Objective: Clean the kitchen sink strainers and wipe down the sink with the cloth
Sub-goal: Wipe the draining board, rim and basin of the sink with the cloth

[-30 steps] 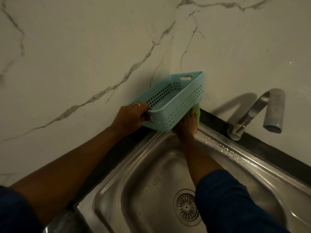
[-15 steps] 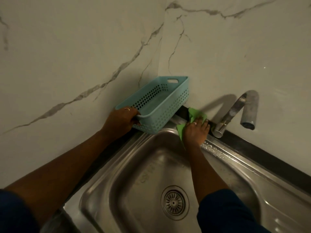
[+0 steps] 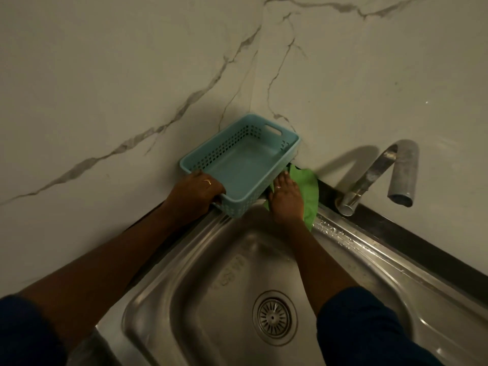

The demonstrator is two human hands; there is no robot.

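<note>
A steel sink (image 3: 184,273) fills the lower part of the head view, with a round metal strainer (image 3: 274,317) seated in its drain. My right hand (image 3: 286,199) presses flat on a green cloth (image 3: 307,192) on the sink's back rim, close to the corner. My left hand (image 3: 196,192) grips the near end of an empty light blue perforated basket (image 3: 245,165), which sits in the wall corner at the sink's rim. The basket's right side touches the cloth.
A curved metal tap (image 3: 375,175) rises from the dark counter strip (image 3: 412,239) right of the cloth, its spout hanging over the rim. Marble-patterned walls (image 3: 132,88) meet in the corner behind the basket. Water drops lie on the back rim.
The basket has come down from a raised, tilted position into the corner. My right hand with the cloth has slid left along the back rim, up against the basket.
</note>
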